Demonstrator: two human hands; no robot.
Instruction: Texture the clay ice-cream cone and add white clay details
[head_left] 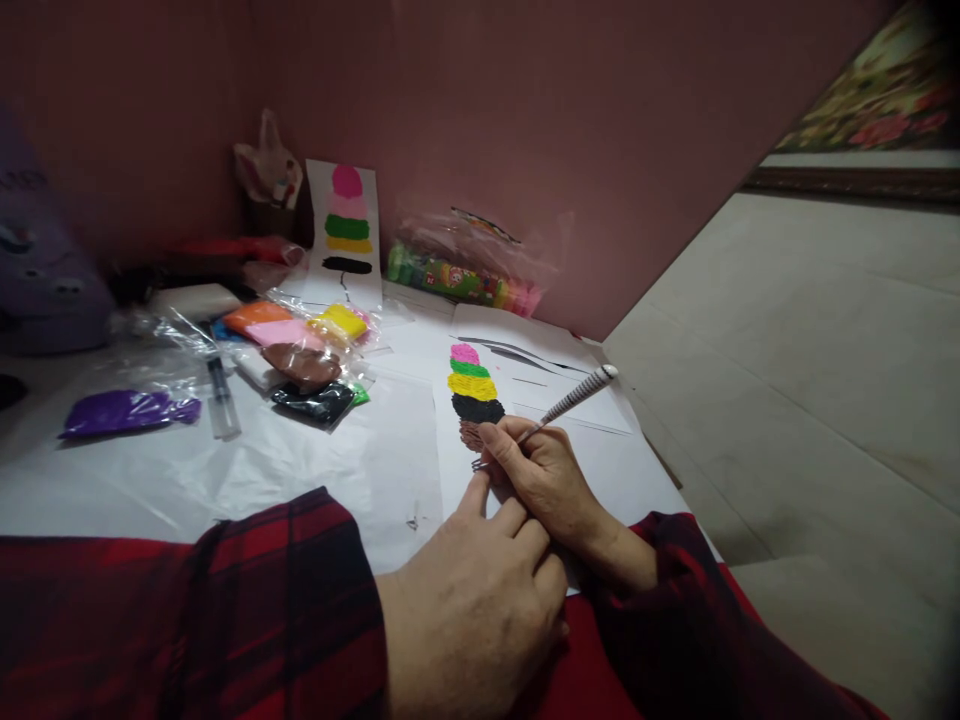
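My right hand (pixel 551 480) is closed around a slim tool (pixel 574 397) with a patterned handle and a white end, its lower tip close to the brown patch. Beneath it lies a white sheet (pixel 450 490) bearing a stack of coloured patches (pixel 471 385): pink, green, yellow, black and brown from top to bottom. My left hand (pixel 480 590) rests palm down over the sheet's lower part, its index finger stretched to just below the brown patch, beside the right fingertips. Its other fingers are bent, and nothing shows in it.
Bagged clay (pixel 304 365) in several colours lies left of the sheet, with a purple bag (pixel 127 412) and a clear tube (pixel 221 398) nearby. Behind stand a card with similar patches (pixel 349 225), a bunny-shaped holder (pixel 270 180) and a colourful packet (pixel 465 275).
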